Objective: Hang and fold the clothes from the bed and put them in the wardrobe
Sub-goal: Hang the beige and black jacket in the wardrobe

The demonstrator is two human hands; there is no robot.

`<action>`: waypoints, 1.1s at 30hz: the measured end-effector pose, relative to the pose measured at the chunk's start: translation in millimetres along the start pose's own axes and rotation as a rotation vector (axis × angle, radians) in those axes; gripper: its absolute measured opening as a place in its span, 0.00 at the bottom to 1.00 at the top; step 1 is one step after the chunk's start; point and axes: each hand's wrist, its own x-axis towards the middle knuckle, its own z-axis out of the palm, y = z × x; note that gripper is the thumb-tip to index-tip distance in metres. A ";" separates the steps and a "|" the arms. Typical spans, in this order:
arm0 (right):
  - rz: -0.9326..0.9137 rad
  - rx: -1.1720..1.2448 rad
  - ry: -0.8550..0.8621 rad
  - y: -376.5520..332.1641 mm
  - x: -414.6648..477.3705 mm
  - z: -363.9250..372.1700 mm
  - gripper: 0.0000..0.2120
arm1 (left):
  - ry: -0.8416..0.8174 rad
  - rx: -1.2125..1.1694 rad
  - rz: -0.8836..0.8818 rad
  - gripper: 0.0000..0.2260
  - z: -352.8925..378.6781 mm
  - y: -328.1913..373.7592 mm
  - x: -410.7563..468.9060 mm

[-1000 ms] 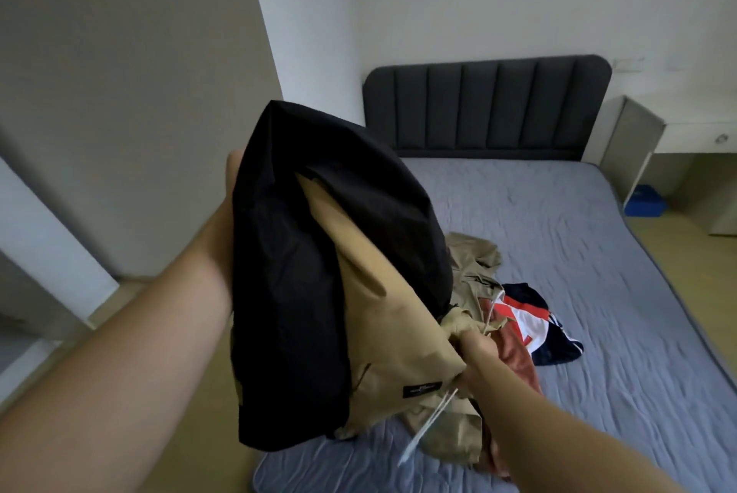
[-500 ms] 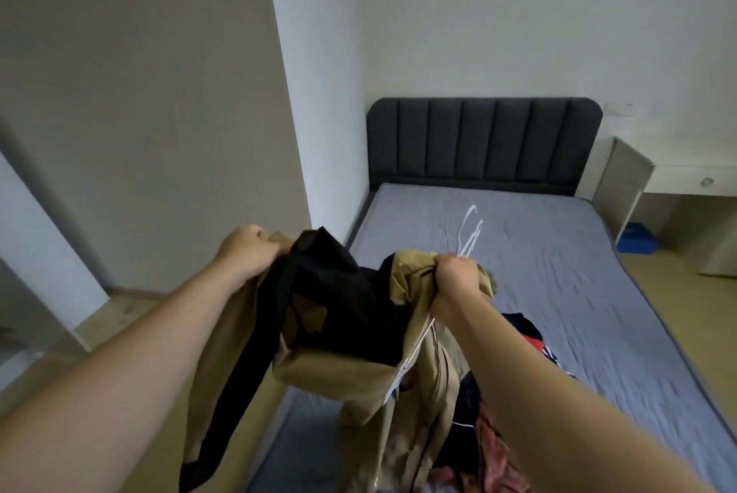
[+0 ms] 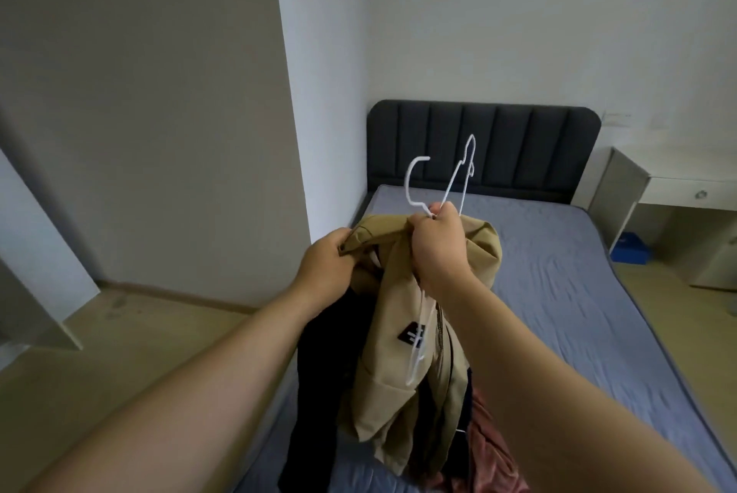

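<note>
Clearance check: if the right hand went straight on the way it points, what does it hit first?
Probably the dark padded headboard. The right hand, gripping a white hanger and tan jacket, points over bare bed sheet toward it; depth unclear.

Hands: two, the left hand and right hand, mid-frame.
Hangers: one white wire hanger; a second cannot be ruled out.
Garments: three, a tan jacket, a black garment and a pink-red garment.
Beds: one bed.
Boxes: one blue box, at the right edge.
</note>
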 end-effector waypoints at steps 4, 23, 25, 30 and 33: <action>-0.302 -0.363 0.035 1.3 1.2 -16.3 0.10 | -0.055 -0.259 -0.103 0.10 1.6 11.8 14.2; -0.277 -0.560 -0.387 45.5 -8.0 -20.6 0.32 | -0.339 -0.794 -0.560 0.11 0.3 33.4 30.8; -0.268 -0.444 -0.365 56.0 -9.5 -15.7 0.27 | -0.372 -0.765 -0.559 0.10 -1.3 35.0 30.8; -0.223 -0.417 -0.313 65.0 -0.6 -1.2 0.13 | -0.317 -0.736 -0.543 0.08 -11.7 31.2 33.0; -0.173 -0.389 -0.232 59.6 5.6 8.5 0.08 | -0.028 -0.482 -0.383 0.14 -6.9 17.6 31.7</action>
